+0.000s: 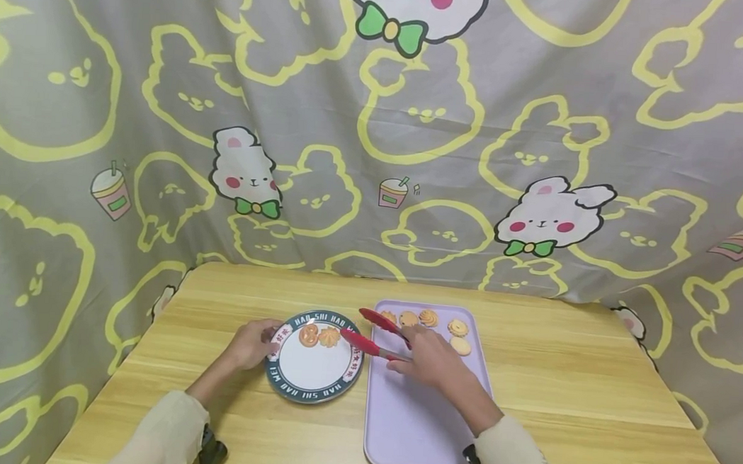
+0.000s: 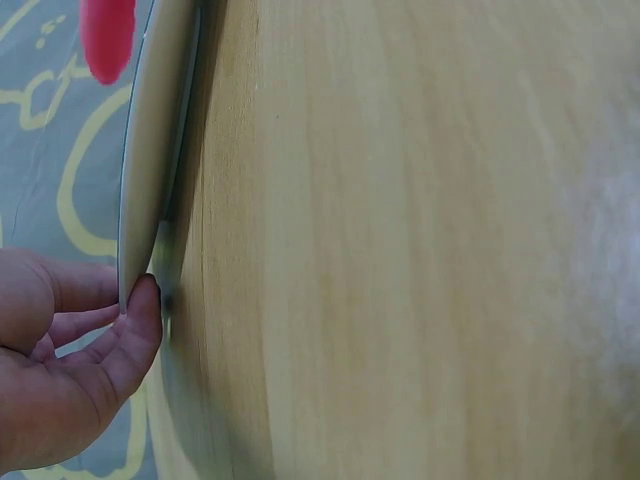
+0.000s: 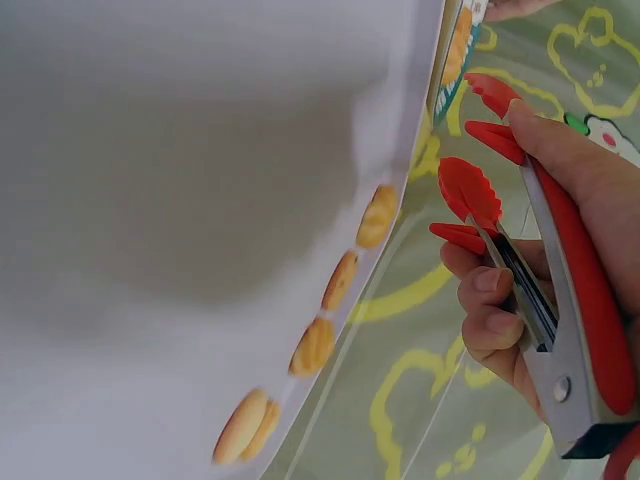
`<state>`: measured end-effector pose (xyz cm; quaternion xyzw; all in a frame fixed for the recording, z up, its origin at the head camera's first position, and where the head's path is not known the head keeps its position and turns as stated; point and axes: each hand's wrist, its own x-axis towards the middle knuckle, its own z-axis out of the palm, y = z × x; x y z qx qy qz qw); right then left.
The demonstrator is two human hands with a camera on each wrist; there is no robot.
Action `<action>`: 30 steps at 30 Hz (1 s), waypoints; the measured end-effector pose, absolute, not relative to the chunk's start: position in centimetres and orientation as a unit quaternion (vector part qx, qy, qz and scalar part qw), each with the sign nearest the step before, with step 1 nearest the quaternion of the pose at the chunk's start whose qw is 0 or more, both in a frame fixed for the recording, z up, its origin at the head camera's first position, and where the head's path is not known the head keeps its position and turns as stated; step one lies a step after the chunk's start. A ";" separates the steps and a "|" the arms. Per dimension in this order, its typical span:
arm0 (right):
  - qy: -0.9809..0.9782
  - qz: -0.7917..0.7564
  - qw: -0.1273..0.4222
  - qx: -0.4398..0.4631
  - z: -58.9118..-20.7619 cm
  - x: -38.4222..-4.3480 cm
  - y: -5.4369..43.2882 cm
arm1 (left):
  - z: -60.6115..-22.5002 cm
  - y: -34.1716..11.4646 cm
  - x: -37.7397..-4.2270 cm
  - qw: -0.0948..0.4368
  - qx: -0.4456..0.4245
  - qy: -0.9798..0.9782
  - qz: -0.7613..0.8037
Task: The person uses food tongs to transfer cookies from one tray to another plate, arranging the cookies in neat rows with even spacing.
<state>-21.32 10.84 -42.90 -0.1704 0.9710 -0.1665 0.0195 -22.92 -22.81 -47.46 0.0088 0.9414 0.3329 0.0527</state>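
Note:
My left hand point(image 1: 254, 344) pinches the left rim of a round plate point(image 1: 312, 396) with a dark green lettered border. In the left wrist view, thumb and fingers point(image 2: 140, 335) grip the plate's edge point(image 2: 150, 150) close over the table. A pretzel-shaped cookie point(image 1: 308, 335) and a flower-shaped cookie point(image 1: 329, 337) lie side by side on the plate. My right hand point(image 1: 434, 356) holds red-tipped metal tongs point(image 3: 560, 290) above the tray's left edge. The tongs' arms are spread, with nothing between the tips; one tip overlaps the plate's right side in the head view.
A lilac tray point(image 1: 423, 434) lies right of the plate, with several cookies along its far end, among them a swirled cookie point(image 1: 429, 318) and a plain oval cookie point(image 1: 460, 346). Both stand on a wooden table point(image 1: 565, 400). A patterned curtain point(image 1: 327, 116) hangs behind and at both sides.

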 end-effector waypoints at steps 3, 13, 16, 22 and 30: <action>0.972 -0.168 0.006 -0.164 -42.9 -21.4 11.9 | -47.4 -22.8 -22.9 0.053 0.008 0.942 0.332; 0.976 -0.159 -0.021 -0.150 -43.3 -22.1 14.3 | -47.4 -22.8 -22.9 0.053 0.007 0.942 0.332; 0.977 -0.156 -0.019 -0.147 -43.3 -22.4 14.7 | -47.5 -22.8 -22.9 0.055 0.006 0.941 0.334; 0.980 -0.141 -0.003 -0.141 -43.2 -23.1 15.4 | -47.5 -22.8 -22.9 0.058 0.004 0.939 0.338; 0.983 -0.099 0.033 -0.151 -42.6 -24.4 15.8 | -47.4 -22.7 -22.9 0.057 0.005 0.942 0.331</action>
